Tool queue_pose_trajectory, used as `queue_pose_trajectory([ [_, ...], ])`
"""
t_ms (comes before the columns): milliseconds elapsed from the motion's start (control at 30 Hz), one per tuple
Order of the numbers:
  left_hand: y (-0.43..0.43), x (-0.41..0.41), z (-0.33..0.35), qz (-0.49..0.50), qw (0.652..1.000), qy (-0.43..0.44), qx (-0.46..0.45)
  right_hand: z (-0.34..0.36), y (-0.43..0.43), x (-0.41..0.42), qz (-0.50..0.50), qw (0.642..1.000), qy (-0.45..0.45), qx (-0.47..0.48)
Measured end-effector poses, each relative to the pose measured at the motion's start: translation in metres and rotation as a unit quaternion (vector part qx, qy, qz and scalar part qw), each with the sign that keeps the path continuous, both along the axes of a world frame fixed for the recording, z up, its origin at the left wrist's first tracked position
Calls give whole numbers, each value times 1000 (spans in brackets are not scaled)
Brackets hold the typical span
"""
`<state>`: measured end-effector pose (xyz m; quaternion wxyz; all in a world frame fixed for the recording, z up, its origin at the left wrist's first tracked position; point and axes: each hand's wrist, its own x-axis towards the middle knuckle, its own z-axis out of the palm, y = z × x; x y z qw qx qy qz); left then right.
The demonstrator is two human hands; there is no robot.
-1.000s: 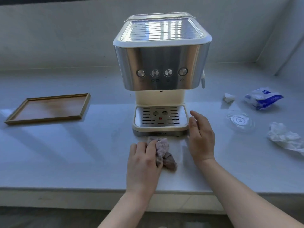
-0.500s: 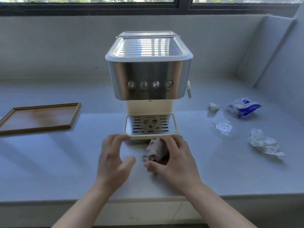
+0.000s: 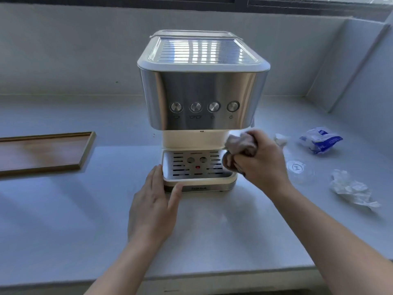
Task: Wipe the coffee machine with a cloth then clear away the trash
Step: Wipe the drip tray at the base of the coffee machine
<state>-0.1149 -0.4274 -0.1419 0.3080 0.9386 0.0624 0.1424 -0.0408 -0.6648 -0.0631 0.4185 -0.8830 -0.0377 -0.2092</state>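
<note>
**Cloth raised to the machine, one hand bracing the base**

Nearest the camera, the left hand (image 3: 153, 204) is lying flat and open against the front left corner of the coffee machine (image 3: 203, 99), fingers running up along the side of the drip tray (image 3: 196, 167) and the thumb pressing on its front edge. It is gripping nothing; it is probably sitting there to stop the machine sliding on the counter (image 3: 63, 220) once the wiping pushes against it.

Just beyond, at the machine's right side, the right hand (image 3: 260, 161) is curling tightly around a bunched brownish cloth (image 3: 240, 145). The cloth is hanging in the air over the right end of the drip tray, just under the steel front panel, likely being carried up for a first pass; whether it is touching the cream column behind cannot be told.

Further right of the machine, the trash is waiting untouched on the counter: a crumpled white tissue (image 3: 353, 189), a clear plastic lid (image 3: 297, 168), a blue-and-white wrapper (image 3: 321, 140) and a small white scrap (image 3: 280, 139) partly hidden behind the right hand. Well to the machine's left, a wooden tray (image 3: 84, 154) is lying flat, out of the way of both jobs.
</note>
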Motion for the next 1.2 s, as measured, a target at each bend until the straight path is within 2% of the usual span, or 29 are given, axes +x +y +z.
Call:
queue_pose_trajectory([
  [133,2,0,0,0,1000,1,2,-6,20,28,83,980,90,-156],
  [200,2,0,2,-4,1000,4,8,-12,17,15,97,969,64,-219],
  [333,1,1,4,-2,1000,17,9,-14,19,-21,204,946,-18,-253],
  [400,1,1,4,2,1000,15,6,-10,9,-14,205,939,3,-277],
  [467,0,-1,6,-2,1000,5,4,-5,-5,7,139,945,32,-295],
  [567,-2,-2,8,-7,1000,-18,14,5,2,22,77,956,40,-281],
  [700,-1,0,7,-4,1000,-14,22,-10,53,-14,203,950,35,-234],
  [767,-1,-1,7,-3,1000,-2,22,-15,60,-18,199,953,14,-227],
  [833,-1,-2,9,1,1000,9,24,-17,46,-4,147,960,6,-237],
  [900,-2,-3,10,4,1000,11,18,-17,23,11,57,971,44,-229],
  [1000,-3,-2,11,5,1000,7,9,-23,0,16,-26,990,128,-50],
  [1033,-3,-2,10,6,1000,6,8,-26,-2,11,-36,989,144,-25],
  [1100,-2,-3,9,7,1000,7,9,-36,-10,-2,-45,986,150,-65],
  [1200,-1,0,6,6,1000,6,8,-51,-18,-30,-50,981,106,-153],
])
